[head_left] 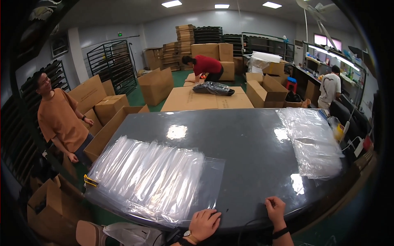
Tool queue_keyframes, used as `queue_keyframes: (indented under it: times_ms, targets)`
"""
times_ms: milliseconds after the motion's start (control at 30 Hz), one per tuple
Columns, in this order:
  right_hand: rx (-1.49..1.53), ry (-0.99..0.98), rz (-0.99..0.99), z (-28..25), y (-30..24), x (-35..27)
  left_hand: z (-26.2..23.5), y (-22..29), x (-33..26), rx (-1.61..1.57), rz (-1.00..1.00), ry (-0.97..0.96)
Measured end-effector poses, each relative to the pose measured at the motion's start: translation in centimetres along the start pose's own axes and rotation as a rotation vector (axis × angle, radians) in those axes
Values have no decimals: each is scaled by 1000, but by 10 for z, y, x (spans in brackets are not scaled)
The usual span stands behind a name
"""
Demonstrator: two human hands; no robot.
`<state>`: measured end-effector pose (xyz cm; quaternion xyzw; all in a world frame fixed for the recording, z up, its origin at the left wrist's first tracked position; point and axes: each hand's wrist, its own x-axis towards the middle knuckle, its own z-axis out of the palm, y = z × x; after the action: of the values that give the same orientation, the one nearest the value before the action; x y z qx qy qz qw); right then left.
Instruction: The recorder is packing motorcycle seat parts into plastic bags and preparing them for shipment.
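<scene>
Both hands rest at the near edge of the glossy dark grey table (246, 151).
Left hand (204, 224) lies loosely curled, grasping nothing, beside the clear plastic bag stack (152, 178); right hand (276, 208) presses flat, fingers released.

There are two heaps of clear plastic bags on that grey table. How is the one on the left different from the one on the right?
The left pile of bags is wider and fanned out in overlapping rows; the right pile of bags is narrower and stacked more loosely, crinkled. The left pile reaches the table's near edge, close to the left hand; the right pile lies farther from both hands, beyond the right hand. Both are clear, glossy plastic lying flat.
</scene>
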<state>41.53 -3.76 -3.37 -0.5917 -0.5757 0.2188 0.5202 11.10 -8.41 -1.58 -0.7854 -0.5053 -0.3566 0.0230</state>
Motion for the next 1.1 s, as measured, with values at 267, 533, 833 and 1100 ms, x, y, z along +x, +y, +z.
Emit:
queue_keyframes:
  times_ms: [267,533,833,1100]
  targets:
    - [22,-7,26,0,-2,2,-4,1,4,13,5,-14]
    - [12,5,22,0,-2,0,-9,5,5,-9,-8,15]
    - [9,6,32,0,-7,-1,-2,2,3,19,-1,-11]
    - [13,4,26,0,-3,1,-1,2,4,17,-1,-16]
